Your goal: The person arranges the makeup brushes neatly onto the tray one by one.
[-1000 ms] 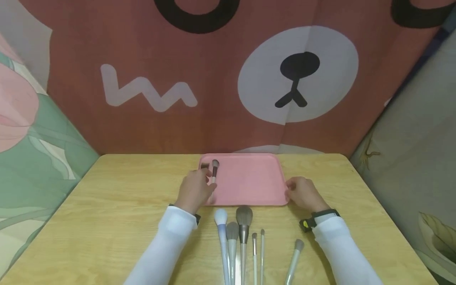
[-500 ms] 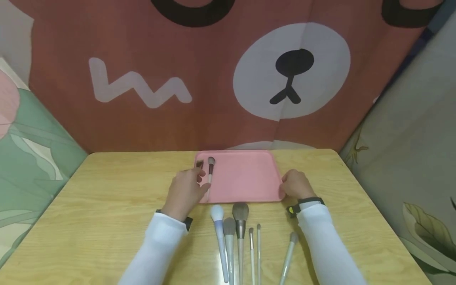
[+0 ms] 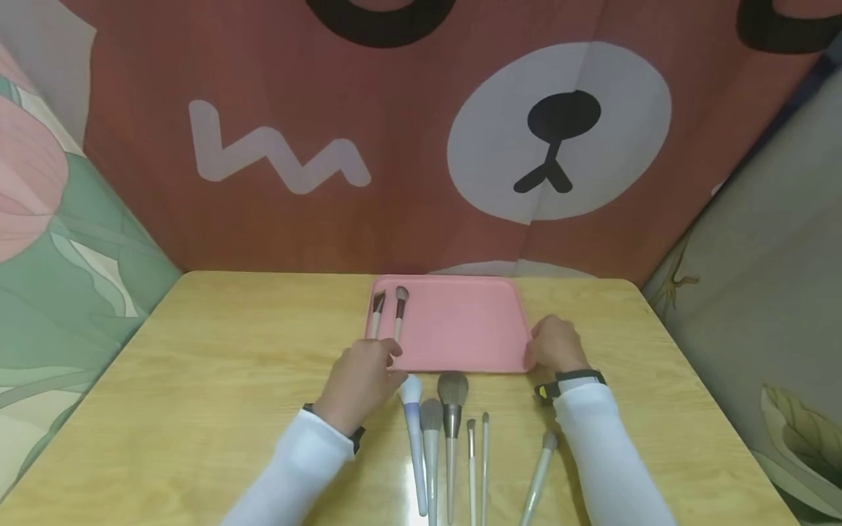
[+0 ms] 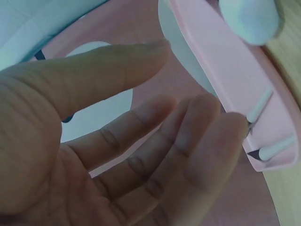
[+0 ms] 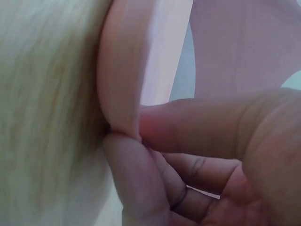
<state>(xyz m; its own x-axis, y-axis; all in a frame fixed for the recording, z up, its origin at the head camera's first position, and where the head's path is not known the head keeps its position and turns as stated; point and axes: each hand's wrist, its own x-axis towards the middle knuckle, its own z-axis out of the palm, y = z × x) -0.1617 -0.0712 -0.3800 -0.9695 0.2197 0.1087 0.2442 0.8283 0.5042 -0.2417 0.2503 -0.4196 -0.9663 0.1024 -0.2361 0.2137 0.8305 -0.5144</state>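
A pink tray [image 3: 460, 329] lies toward the back of the wooden table. Two makeup brushes, one flat-tipped [image 3: 377, 314] and one with a rounded head [image 3: 400, 310], lie side by side at its left end, bristles pointing away. My left hand [image 3: 360, 383] hovers at the tray's near left corner, partly covering the brush handles. In the left wrist view its thumb and fingers are spread apart with nothing between them. At the tray's right end, my right hand [image 3: 555, 343] pinches the rim between thumb and index finger, plainly seen in the right wrist view.
In front of the tray lie a white-headed brush with a bluish handle [image 3: 413, 424], a grey brush [image 3: 431, 438], a large fluffy brush [image 3: 452, 402] and two thin brushes [image 3: 471, 460]. Another brush [image 3: 541, 475] lies apart, beside the right forearm. A printed cloth hangs behind the table.
My left hand has drawn back toward me from the brushes on the tray, uncovering more of the flat-tipped one. The right hand keeps its pinch on the tray's rim.
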